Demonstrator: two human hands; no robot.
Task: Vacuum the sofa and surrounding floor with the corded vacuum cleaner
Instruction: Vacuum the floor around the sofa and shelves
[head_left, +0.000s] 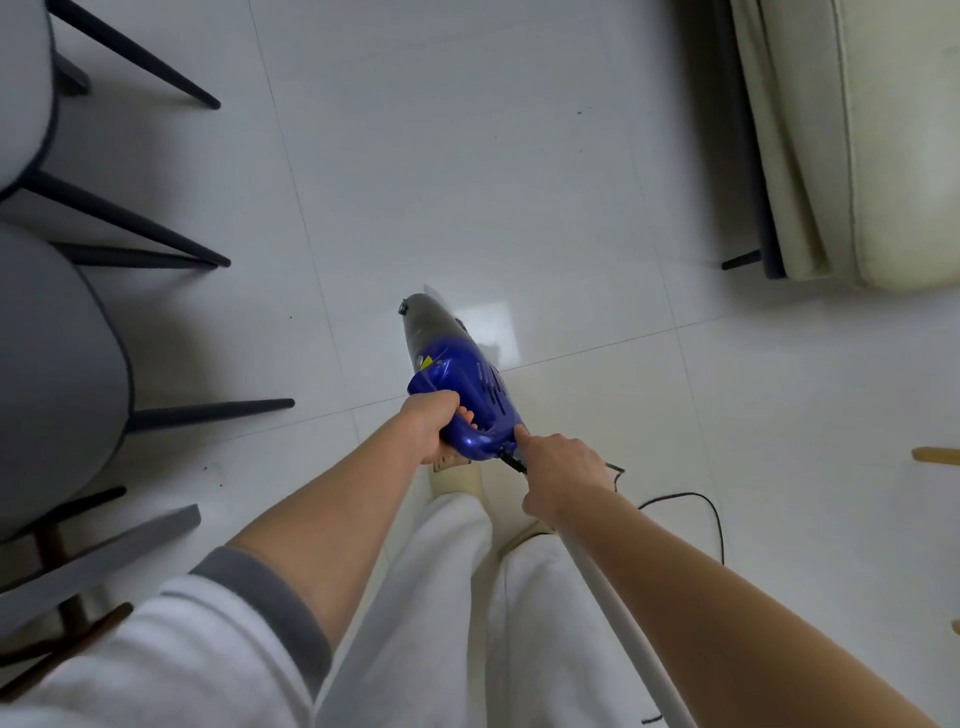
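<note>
- Head view: the left hand (434, 423) is wrapped round the loop handle of the one blue-and-grey plastic handheld vacuum cleaner (457, 379), held above the glossy white tiled floor (467, 182) with its grey nose pointing down and away.
- The right hand (563, 473) has its fingers curled; the forefinger touches the rear of the vacuum body where the single thin black power cord (696, 501) comes out. It seems to hold a white tube (623, 618) running back under the forearm, though the grip itself is hidden.
- Step, as I judge it: readying or switching the machine, floor work not clearly begun.
- Next move calls for lowering the nose to the tiles and keeping the cord, looped just right of the feet, from underfoot.
- Count: one cream cushioned sofa (852, 156) at upper right, well apart; two grey upholstered chairs with dark tapered legs (47, 338) at left.
</note>
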